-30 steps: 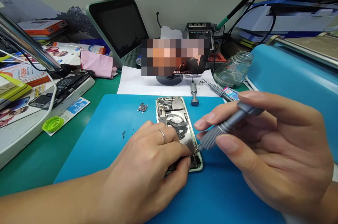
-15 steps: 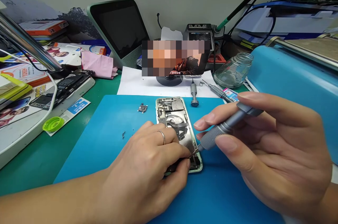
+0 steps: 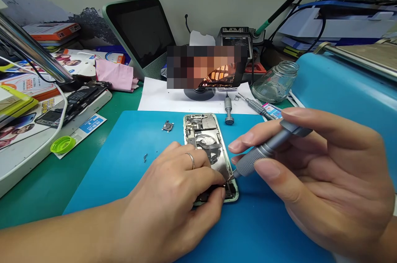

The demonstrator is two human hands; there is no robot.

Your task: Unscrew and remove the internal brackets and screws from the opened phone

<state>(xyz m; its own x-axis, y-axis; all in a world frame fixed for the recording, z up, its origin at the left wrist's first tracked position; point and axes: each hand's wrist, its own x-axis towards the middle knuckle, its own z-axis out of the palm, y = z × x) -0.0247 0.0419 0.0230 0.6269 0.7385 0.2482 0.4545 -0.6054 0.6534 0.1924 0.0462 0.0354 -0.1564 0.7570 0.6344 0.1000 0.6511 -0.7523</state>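
An opened phone (image 3: 221,163) lies face-down on the blue mat, its inner parts and pale green frame showing. My right hand (image 3: 328,172) is closed round a grey precision screwdriver (image 3: 254,160), its index finger on the end cap. The thin tip slants down to the lower part of the phone. My left hand (image 3: 182,184), with a ring on one finger, rests over the phone's lower left. Its thumb and index finger are pinched close to the screwdriver tip; what lies between them is too small and hidden to make out.
A small circuit part (image 3: 168,126) and tiny screws (image 3: 145,157) lie on the blue mat (image 3: 102,180). Beyond stand another screwdriver (image 3: 228,110), a glass jar (image 3: 276,83) and a propped phone (image 3: 229,73) playing video. A green cap (image 3: 63,144) sits at left.
Both hands and the screwdriver stay nearly in place, with only a very slight shift of the view. The picture on the propped phone's screen has changed.
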